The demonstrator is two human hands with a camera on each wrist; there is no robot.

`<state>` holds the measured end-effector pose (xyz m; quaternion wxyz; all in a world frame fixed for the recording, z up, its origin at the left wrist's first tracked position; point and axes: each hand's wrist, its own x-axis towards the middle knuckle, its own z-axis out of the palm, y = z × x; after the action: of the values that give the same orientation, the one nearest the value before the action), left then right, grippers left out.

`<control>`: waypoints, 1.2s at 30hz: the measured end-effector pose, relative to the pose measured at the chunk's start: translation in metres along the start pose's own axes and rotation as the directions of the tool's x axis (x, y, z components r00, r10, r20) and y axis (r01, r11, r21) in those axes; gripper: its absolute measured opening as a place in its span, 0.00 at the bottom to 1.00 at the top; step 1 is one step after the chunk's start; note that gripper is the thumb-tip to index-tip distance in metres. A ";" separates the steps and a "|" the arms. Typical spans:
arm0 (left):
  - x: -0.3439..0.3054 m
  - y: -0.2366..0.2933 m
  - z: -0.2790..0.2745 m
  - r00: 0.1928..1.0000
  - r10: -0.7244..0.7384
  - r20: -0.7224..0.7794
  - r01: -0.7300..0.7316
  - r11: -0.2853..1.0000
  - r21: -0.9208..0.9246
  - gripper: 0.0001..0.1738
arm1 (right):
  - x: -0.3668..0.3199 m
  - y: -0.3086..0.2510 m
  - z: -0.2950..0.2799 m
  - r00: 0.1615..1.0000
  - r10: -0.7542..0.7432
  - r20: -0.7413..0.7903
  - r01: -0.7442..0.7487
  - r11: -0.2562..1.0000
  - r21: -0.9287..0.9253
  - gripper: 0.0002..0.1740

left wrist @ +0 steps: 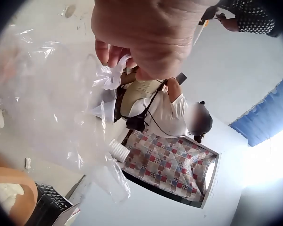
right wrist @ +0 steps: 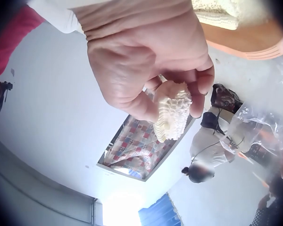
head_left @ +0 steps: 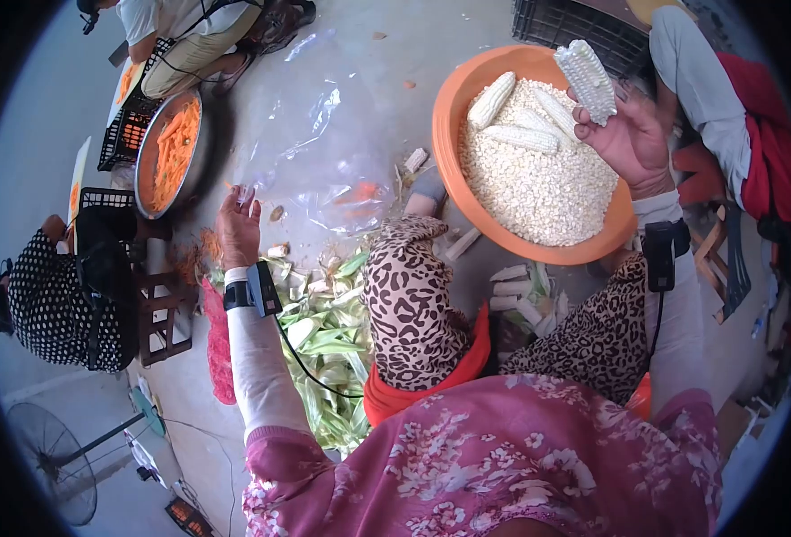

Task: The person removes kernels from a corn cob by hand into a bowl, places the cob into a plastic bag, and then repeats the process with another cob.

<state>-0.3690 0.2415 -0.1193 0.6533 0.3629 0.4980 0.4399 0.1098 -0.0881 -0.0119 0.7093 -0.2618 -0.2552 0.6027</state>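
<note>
**Over the orange basin (head_left: 443,134), a corn cob (head_left: 588,80) is gripped; at centre left, a plastic bag (head_left: 324,152) is pinched**

At the upper right of the head view, the right hand (head_left: 628,134) is raised with its palm turned toward the camera. The corn cob is held by its lower end, and its upper part is tilted above the fingertips over the basin's far rim. In the right wrist view, the cob's end is seen clamped between the thumb and the curled fingers (right wrist: 200,82), and it juts out below the palm. The fingers are closed round the cob.

Left of centre in the head view, the left hand (head_left: 239,228) is stretched out over the floor. An edge of the clear plastic bag is pinched at its fingertips. In the left wrist view, the film is gathered between the thumb and the bent fingers (left wrist: 108,54), and the rest of the bag is spread away toward the left of the frame. The bag lies between the two hands, on the floor beside the basin.

Loose kernels (head_left: 539,188) fill the basin, and several whole cobs (head_left: 494,98) are laid on top of them. Green husks (head_left: 333,340) are heaped at lower centre, just below the left hand. At the upper left, a metal bowl (head_left: 145,157) of cut carrot (head_left: 176,143) is set well apart from both hands.
</note>
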 end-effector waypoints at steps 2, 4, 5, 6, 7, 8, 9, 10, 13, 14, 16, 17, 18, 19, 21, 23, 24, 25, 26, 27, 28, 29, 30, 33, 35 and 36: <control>0.000 -0.006 0.007 0.999 -0.035 0.000 0.035 0.999 -0.018 0.22 | 0.001 0.000 -0.001 1.000 0.001 0.011 -0.001 1.000 -0.003 0.29; 0.000 -0.006 0.015 0.998 -0.070 -0.001 0.070 0.997 -0.037 0.22 | 0.002 0.000 -0.001 1.000 0.004 0.024 -0.004 1.000 -0.006 0.29; 0.002 -0.004 0.019 0.997 -0.070 0.026 0.071 0.996 -0.047 0.24 | 0.003 0.000 -0.002 1.000 0.003 0.014 -0.003 1.000 -0.012 0.29; 0.003 -0.002 0.024 0.996 -0.071 0.052 0.074 0.996 -0.056 0.25 | 0.003 0.001 -0.002 1.000 0.003 0.005 -0.003 1.000 -0.017 0.29; 0.003 0.002 0.031 0.996 -0.073 0.051 0.076 0.995 -0.057 0.25 | 0.004 0.001 -0.002 1.000 0.006 0.004 -0.006 1.000 -0.018 0.29; 0.004 0.006 0.038 0.991 -0.032 0.133 0.046 0.994 -0.103 0.26 | 0.005 0.001 -0.001 1.000 0.012 -0.001 -0.012 1.000 -0.026 0.29; 0.002 0.010 0.045 0.977 0.013 0.213 0.020 0.988 -0.152 0.28 | 0.005 0.002 0.000 1.000 0.018 -0.007 -0.018 0.999 -0.035 0.29; -0.004 0.011 0.052 0.977 0.010 0.211 0.023 0.988 -0.153 0.28 | 0.006 0.002 0.000 1.000 0.021 -0.009 -0.021 0.999 -0.035 0.29; -0.007 -0.001 0.055 0.923 0.037 0.384 0.058 0.971 -0.233 0.24 | 0.009 0.003 0.000 0.999 0.037 -0.008 -0.038 0.998 -0.059 0.29; -0.002 -0.014 0.048 0.949 -0.020 0.314 0.077 0.983 -0.169 0.25 | 0.009 0.003 0.000 0.999 0.036 -0.006 -0.037 0.998 -0.046 0.29; 0.001 -0.045 0.032 0.980 -0.145 0.139 0.141 0.989 0.041 0.26 | 0.010 0.004 -0.002 0.999 0.038 -0.007 -0.039 0.999 -0.035 0.29; -0.002 -0.061 0.025 0.978 -0.193 0.084 0.178 0.971 0.161 0.27 | 0.010 0.004 -0.003 0.999 0.039 -0.013 -0.039 0.999 -0.027 0.29; -0.007 -0.077 0.020 0.972 -0.233 0.022 0.218 0.936 0.275 0.28 | 0.011 0.004 -0.004 0.999 0.040 -0.020 -0.041 0.999 -0.018 0.30; -0.010 -0.093 0.012 0.959 -0.284 -0.002 0.271 0.914 0.301 0.29 | 0.012 0.005 -0.005 0.999 0.044 -0.021 -0.045 0.999 -0.019 0.30; -0.015 -0.118 0.004 0.926 -0.376 -0.030 0.363 0.864 0.349 0.35 | 0.014 0.006 -0.005 0.998 0.064 0.004 -0.064 0.998 -0.022 0.31; -0.017 -0.131 0.006 0.897 -0.439 -0.048 0.417 0.807 0.418 0.42 | 0.014 0.007 0.000 0.998 0.062 -0.028 -0.063 0.997 -0.044 0.32; -0.016 -0.137 0.007 0.883 -0.465 -0.056 0.439 0.780 0.446 0.44 | 0.014 0.008 0.002 0.997 0.053 -0.059 -0.057 0.996 -0.063 0.34; -0.014 -0.142 0.009 0.882 -0.468 -0.055 0.441 0.780 0.444 0.44 | 0.014 0.009 0.003 0.997 0.055 -0.061 -0.059 0.996 -0.065 0.34; -0.011 -0.147 0.011 0.869 -0.491 -0.060 0.467 0.776 0.423 0.45 | 0.014 0.009 0.003 0.995 0.053 -0.079 -0.059 0.995 -0.074 0.34; -0.009 -0.150 0.015 0.856 -0.513 -0.064 0.493 0.772 0.402 0.46 | 0.014 0.009 0.003 0.994 0.050 -0.099 -0.059 0.995 -0.084 0.34; -0.007 -0.152 0.017 0.854 -0.517 -0.061 0.494 0.770 0.404 0.46 | 0.015 0.009 0.000 0.993 0.049 -0.104 -0.058 0.995 -0.085 0.34; -0.006 -0.154 0.021 0.855 -0.518 -0.029 0.491 0.791 0.364 0.47 | 0.015 0.008 -0.004 0.997 0.059 -0.047 -0.063 0.994 -0.086 0.35; -0.006 -0.155 0.026 0.855 -0.518 0.003 0.490 0.810 0.323 0.48 | 0.015 0.008 -0.007 0.998 0.070 0.008 -0.069 0.994 -0.086 0.36; -0.003 -0.156 0.041 0.875 -0.480 0.068 0.445 0.850 0.283 0.40 | 0.016 0.007 -0.005 0.998 0.069 0.006 -0.068 0.994 -0.090 0.36; 0.014 -0.170 0.040 0.867 -0.490 0.091 0.445 0.843 0.301 0.32 | 0.016 0.006 -0.005 0.997 0.077 0.005 -0.076 0.993 -0.094 0.36; 0.016 -0.170 0.043 0.861 -0.495 0.113 0.441 0.839 0.318 0.24 | 0.016 0.006 -0.005 0.996 0.083 0.009 -0.082 0.992 -0.099 0.36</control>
<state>-0.2893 0.1959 -0.2692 0.7274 0.3593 0.5640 0.1540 0.1108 -0.0718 -0.0187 0.6683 -0.3029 -0.2781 0.6199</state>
